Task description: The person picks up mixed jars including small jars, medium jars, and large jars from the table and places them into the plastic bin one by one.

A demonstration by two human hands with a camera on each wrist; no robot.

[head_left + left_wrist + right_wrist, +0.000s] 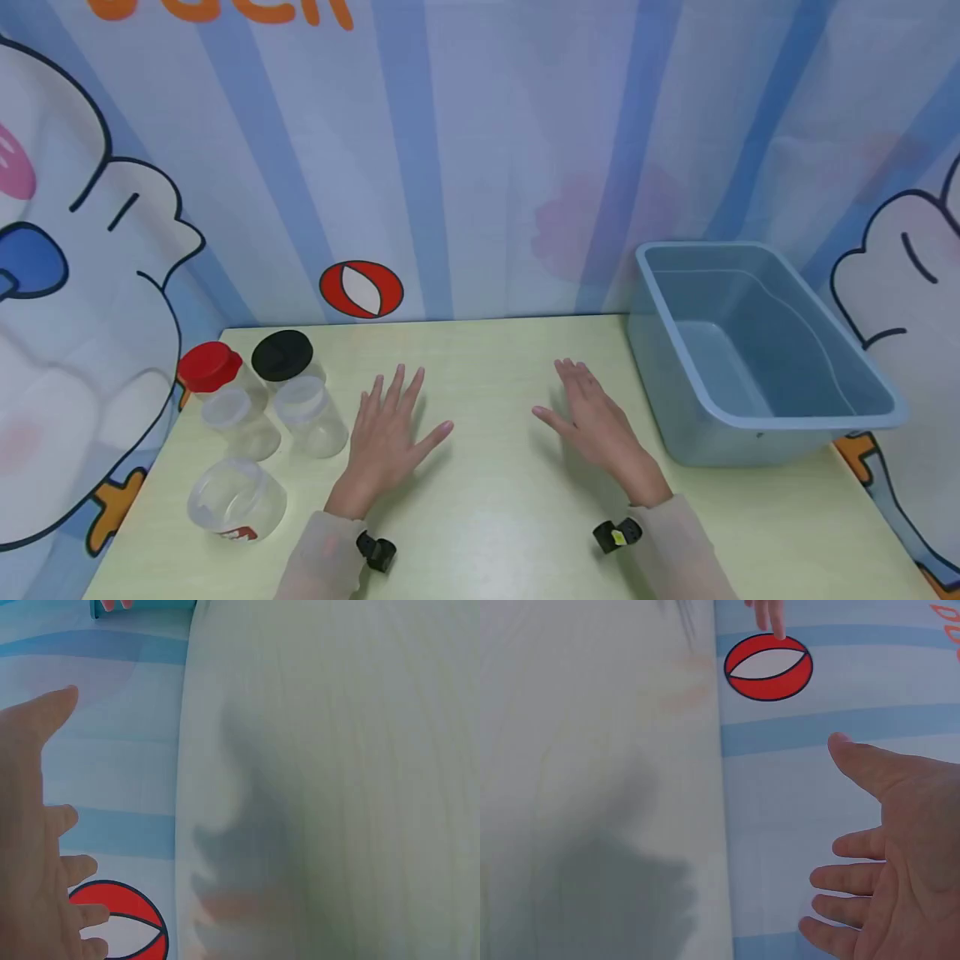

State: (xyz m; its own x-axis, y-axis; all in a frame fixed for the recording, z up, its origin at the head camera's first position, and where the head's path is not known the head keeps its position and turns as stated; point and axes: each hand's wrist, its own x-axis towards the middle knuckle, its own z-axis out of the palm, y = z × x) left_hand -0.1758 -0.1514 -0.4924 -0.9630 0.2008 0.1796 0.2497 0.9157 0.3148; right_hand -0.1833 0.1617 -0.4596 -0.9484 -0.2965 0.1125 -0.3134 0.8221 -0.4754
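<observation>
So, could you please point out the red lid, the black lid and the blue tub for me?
red lid (209, 365), head view, on its flat top.
black lid (281, 354), head view, on the middle of its top.
blue tub (780, 422), head view, on its near rim.

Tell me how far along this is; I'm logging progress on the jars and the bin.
Nothing looks done: the blue bin holds nothing, and all five jars stand grouped at the table's left. Nothing is in hand; the left hand and right hand are open and flat over the table. Everything remains.
</observation>
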